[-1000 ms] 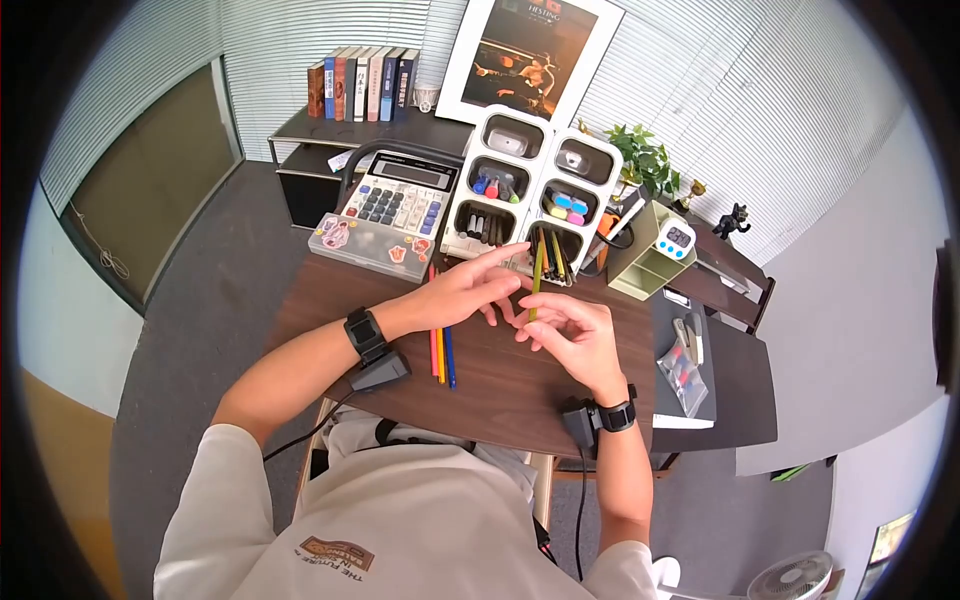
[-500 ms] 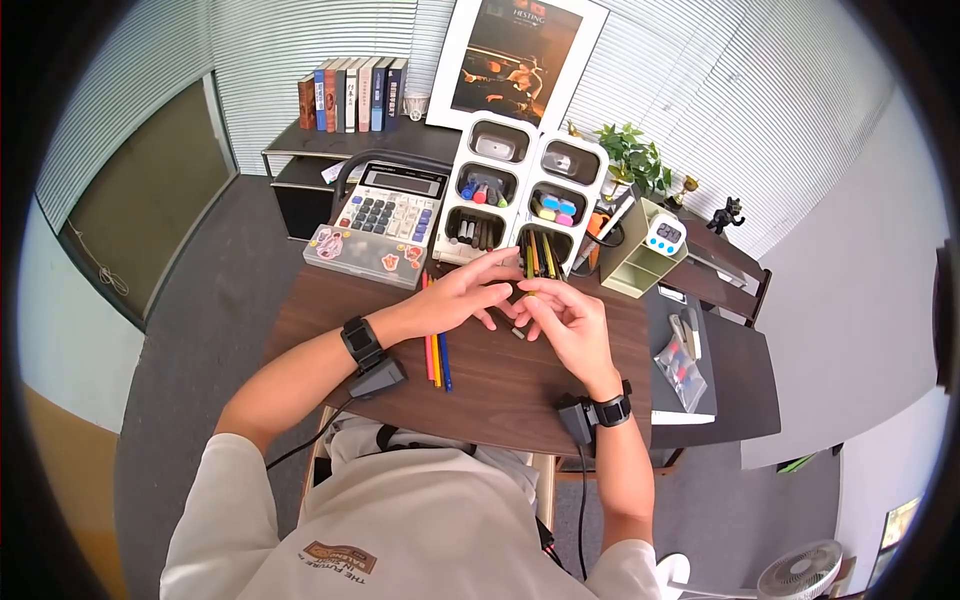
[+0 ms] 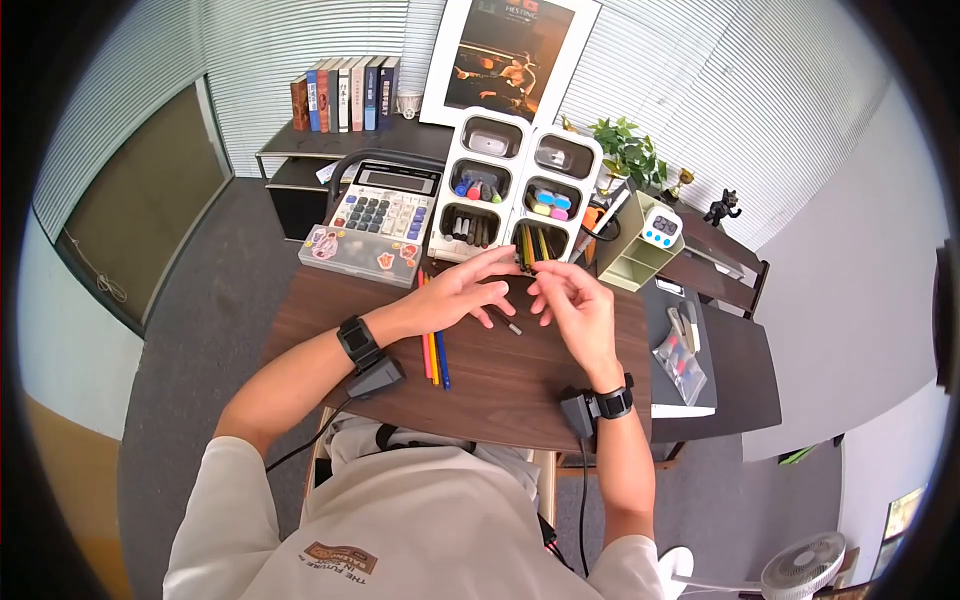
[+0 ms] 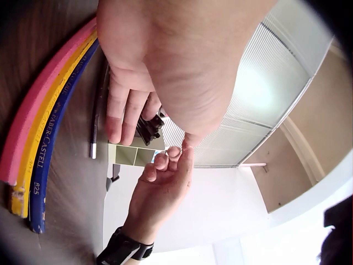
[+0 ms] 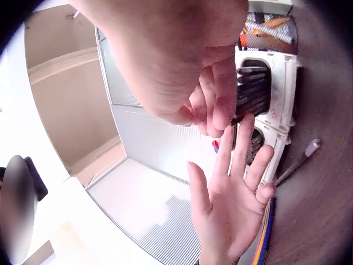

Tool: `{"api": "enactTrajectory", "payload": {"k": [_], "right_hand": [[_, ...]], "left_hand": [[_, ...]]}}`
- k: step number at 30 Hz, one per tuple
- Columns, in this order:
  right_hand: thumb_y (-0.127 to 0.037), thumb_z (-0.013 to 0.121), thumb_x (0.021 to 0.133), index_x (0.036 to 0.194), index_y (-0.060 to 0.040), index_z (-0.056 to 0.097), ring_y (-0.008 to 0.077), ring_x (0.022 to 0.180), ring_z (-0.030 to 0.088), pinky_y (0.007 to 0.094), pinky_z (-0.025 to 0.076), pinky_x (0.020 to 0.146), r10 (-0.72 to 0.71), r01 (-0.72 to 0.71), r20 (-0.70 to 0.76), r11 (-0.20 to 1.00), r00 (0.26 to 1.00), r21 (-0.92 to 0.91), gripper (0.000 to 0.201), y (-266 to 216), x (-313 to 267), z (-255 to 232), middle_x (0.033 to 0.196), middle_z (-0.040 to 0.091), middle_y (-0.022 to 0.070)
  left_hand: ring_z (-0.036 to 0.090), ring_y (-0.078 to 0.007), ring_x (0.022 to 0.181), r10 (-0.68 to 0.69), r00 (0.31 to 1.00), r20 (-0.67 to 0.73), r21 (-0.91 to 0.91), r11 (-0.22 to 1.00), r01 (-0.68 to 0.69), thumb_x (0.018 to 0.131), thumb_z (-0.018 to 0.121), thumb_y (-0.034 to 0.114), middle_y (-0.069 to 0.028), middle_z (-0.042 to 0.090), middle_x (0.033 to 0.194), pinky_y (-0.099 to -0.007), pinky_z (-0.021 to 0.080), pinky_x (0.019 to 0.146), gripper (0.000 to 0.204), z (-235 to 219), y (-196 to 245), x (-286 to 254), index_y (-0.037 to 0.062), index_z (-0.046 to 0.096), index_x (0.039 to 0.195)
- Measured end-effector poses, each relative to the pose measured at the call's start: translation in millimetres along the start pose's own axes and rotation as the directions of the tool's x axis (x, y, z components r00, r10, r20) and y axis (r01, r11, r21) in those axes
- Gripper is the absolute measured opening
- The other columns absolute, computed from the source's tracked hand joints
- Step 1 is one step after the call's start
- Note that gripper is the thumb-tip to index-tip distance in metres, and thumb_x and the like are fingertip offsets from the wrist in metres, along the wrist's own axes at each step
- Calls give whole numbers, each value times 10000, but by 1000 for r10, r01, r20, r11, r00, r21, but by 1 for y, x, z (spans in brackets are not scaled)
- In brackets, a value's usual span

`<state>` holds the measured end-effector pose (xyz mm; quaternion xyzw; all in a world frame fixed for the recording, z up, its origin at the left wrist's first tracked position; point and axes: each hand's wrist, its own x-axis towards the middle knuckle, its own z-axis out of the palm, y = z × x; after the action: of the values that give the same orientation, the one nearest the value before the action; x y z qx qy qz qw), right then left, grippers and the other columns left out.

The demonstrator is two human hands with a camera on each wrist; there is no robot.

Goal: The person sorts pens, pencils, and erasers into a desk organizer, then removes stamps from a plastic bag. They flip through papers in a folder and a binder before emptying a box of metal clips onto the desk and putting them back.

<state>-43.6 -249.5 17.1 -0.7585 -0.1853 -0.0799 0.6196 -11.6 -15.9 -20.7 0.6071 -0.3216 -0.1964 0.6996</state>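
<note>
The left hand [image 3: 460, 300] is released and spread above the bench [image 3: 520, 400], its fingers reaching towards the near right compartment [image 3: 572, 232] of the white organizer [image 3: 487, 158], perhaps to steady or guide what stands there. The right hand [image 3: 580, 310] bends its fingers at that compartment's near edge; whether its grip grasps a pencil I cannot tell. The bunch of pencils [image 3: 537, 247] leans together in this compartment, its walls presumably keeping them from splaying. Passing beneath the left wrist, a pink pencil [image 3: 428, 345], a yellow pencil [image 3: 434, 350] and a blue pencil [image 3: 444, 362] lie side by side, probably laid parallel for tidiness. A dark stick [image 3: 507, 321] with a pale end lies apart from them, between the hands, partly hidden.
</note>
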Motion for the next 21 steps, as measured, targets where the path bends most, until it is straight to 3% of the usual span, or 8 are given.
{"api": "enactTrajectory", "payload": {"k": [4,7,9,11,14,21], "right_hand": [[-144,636,1054,1176,-11,727,46,676,639,202,468,535,15,-18,-155,1000,988,-20,202,3,6,-16,870,737,31],[-167,615,1065,1176,-31,734,38,674,629,210,478,553,44,-84,-236,983,971,-162,212,-4,9,-26,851,731,15],[-173,652,1029,1179,-38,734,83,665,662,244,515,597,4,-64,-241,968,970,-242,219,8,13,-34,808,742,51],[-168,692,970,1191,-37,730,171,682,718,303,562,657,-76,-27,-152,814,985,-581,259,19,14,-40,793,757,88],[-205,741,920,1198,-49,732,240,732,745,358,584,700,-112,50,-47,726,993,-686,318,23,12,-37,823,766,98],[-236,763,918,1196,-56,734,247,755,747,377,589,717,-105,37,-56,721,993,-692,333,17,9,-28,850,773,81]], "left_hand": [[672,-253,1197,-7,1000,12,4,1000,7,1116,501,293,-184,368,1632,-340,603,878,695,1,3,0,117,133,1679],[672,-263,1202,-15,1000,11,21,1000,14,1120,488,288,-192,368,1626,-335,603,875,689,1,4,0,100,130,1677],[673,-271,1203,-9,1000,9,27,1000,9,1120,485,279,-199,368,1622,-337,604,874,686,0,3,1,89,130,1675],[673,-273,1203,-9,1000,11,30,1000,9,1120,484,274,-202,368,1621,-338,604,872,683,0,2,1,85,131,1674],[672,-275,1202,-3,1000,11,29,1000,3,1120,483,265,-207,367,1620,-341,605,871,679,0,2,1,82,134,1673],[676,-248,1178,-2,1000,-13,-3,1000,2,1110,517,239,-203,376,1621,-336,602,852,676,2,4,1,79,164,1665]]}}
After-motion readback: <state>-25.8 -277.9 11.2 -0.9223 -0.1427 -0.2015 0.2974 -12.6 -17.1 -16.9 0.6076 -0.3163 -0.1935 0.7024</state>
